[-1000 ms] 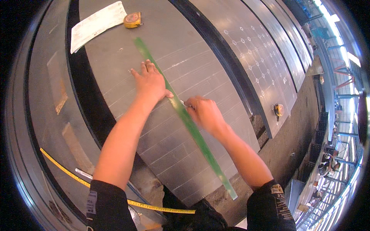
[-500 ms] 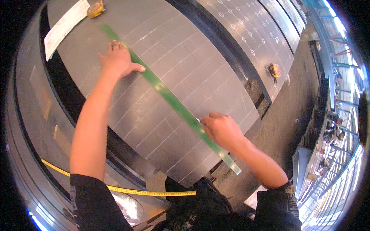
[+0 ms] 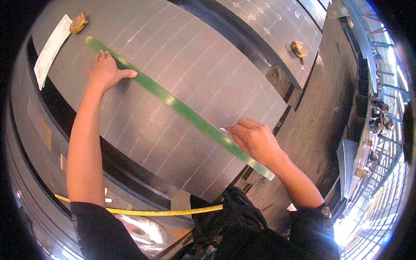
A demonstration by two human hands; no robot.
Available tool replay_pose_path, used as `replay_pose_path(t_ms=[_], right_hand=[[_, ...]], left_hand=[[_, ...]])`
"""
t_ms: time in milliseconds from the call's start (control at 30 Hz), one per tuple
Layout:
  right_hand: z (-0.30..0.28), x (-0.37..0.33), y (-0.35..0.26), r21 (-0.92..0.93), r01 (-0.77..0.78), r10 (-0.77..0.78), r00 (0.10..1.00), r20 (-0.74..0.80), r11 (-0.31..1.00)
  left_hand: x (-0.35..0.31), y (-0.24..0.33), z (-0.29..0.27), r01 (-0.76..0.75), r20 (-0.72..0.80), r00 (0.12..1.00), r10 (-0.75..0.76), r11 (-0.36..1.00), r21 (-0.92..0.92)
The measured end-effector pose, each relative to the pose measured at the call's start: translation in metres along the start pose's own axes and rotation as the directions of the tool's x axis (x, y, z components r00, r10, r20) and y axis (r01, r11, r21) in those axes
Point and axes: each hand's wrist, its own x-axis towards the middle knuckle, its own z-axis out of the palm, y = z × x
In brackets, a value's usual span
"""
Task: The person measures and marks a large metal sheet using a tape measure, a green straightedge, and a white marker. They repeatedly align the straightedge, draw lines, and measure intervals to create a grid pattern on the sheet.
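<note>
A long green straightedge [image 3: 188, 113] lies slantwise across a grey metal plate [image 3: 203, 73] marked with thin white lines. My left hand [image 3: 106, 71] presses on its far-left part, thumb out on the green strip and fingers stretched. At the near-right part, my right hand [image 3: 255, 138] is closed in a pinch around a thin white piece of chalk [image 3: 224, 129]. The chalk's tip touches or hovers just beside the straightedge's far edge; I cannot tell which. The straightedge's near-right end sticks out past the plate's edge.
A yellow tape measure [image 3: 78, 23] and a white paper strip [image 3: 52, 52] lie at the plate's far left. Another tape measure [image 3: 299, 49] rests on a second plate [image 3: 277, 34] with circled marks. An extended yellow tape blade [image 3: 173, 212] runs near my body.
The whole view has turned and shifted, so the plate and straightedge sit farther left and flatter. Both hands keep about the same places along the straightedge.
</note>
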Motion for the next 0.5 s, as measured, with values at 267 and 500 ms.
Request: replay_pose_path(t_ms=[267, 500], right_hand=[[0.013, -0.01, 0.008, 0.02, 0.1, -0.099, 0.994, -0.043, 0.995], [0.016, -0.042, 0.017, -0.103, 0.097, -0.095, 0.995, 0.018, 0.99]], left_hand=[[0.003, -0.004, 0.003, -0.019, -0.024, 1.0, 0.019, 1.0, 0.006], [0.012, -0.012, 0.012, -0.058, -0.061, 0.996, 0.058, 0.998, -0.004]])
